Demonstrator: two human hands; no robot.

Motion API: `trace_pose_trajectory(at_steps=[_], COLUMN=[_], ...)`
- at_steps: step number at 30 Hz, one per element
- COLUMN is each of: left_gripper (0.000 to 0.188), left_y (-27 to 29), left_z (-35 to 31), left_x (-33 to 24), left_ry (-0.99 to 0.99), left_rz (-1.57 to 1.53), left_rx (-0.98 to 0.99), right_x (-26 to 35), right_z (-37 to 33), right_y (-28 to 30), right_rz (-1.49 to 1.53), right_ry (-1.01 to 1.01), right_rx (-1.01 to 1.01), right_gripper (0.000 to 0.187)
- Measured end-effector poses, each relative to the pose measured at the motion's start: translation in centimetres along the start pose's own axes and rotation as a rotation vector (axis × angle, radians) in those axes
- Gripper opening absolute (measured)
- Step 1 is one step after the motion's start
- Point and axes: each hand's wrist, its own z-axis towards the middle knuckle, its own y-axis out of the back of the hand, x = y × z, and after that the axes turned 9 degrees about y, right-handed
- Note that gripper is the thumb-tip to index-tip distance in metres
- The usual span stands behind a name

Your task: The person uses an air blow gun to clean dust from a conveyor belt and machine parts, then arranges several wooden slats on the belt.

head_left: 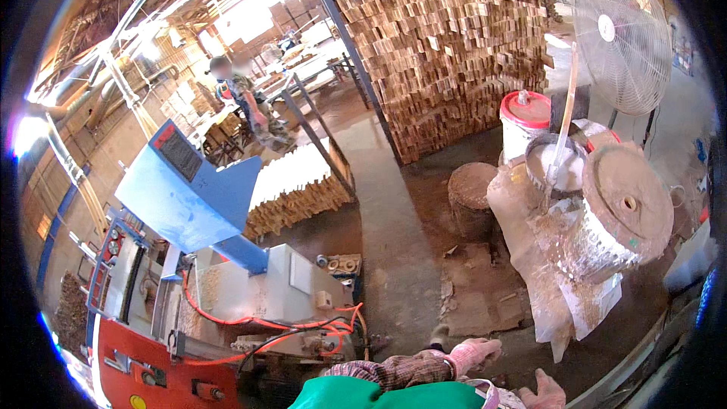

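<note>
My left hand (475,354) reaches across from the lower edge, out of a dark striped sleeve with a pink cuff. Its fingers point right, loosely extended, and nothing shows in them. To its right, at the bottom edge, my right hand (545,391) has thumb and fingers apart and looks bare of any object. Part of it is cut off by the frame. Beyond both hands, a stained sheet (534,280) hangs down under a crusted lidded bucket (625,201) and an open pail (541,163) of pale paste with a wooden stick (564,117) standing in it.
At left stands a blue and red machine (189,197) with orange hoses (261,322). Stacked wood pieces (447,45) form a tall wall ahead. A red-lidded bucket (526,110), a brown drum (473,189) and a large fan (621,34) stand right. A person (254,102) works far left.
</note>
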Motion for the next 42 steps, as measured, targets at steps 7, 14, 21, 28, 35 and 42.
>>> trace_pose_trajectory(at_steps=[7, 14, 21, 28, 35, 42], left_gripper=[0.041, 0.05, 0.066, 0.062, 0.056, 0.046], left_y=[8.8, 22.7, 34.4, 38.8, 42.4, 44.9], left_z=[3.0, 4.9, 4.5, -0.1, 1.4, 3.9], left_x=[-5.6, -8.7, -5.6, -5.8, -3.8, -5.3], left_ry=[0.017, 0.026, 0.038, 0.12, -0.033, 0.052], left_rz=[0.009, -0.387, -0.424, -0.675, -0.729, -0.938], left_rx=[0.004, -0.082, -0.186, -0.318, -0.356, -0.351], right_x=[4.7, 16.8, 25.4, 29.1, 31.2, 33.5], right_z=[9.8, 22.2, 31.2, 37.3, 41.9, 48.5], right_y=[-1.2, -2.9, -5.5, -7.6, -8.7, -9.4], right_rz=[-0.164, -0.23, -0.281, -0.338, -0.385, -0.422], right_ry=[0.023, 0.179, 0.364, 0.51, 0.625, 0.685], right_rx=[0.211, 0.2, 0.263, 0.345, 0.414, 0.506], right_gripper=[0.078, 0.078, 0.078, 0.078, 0.077, 0.077])
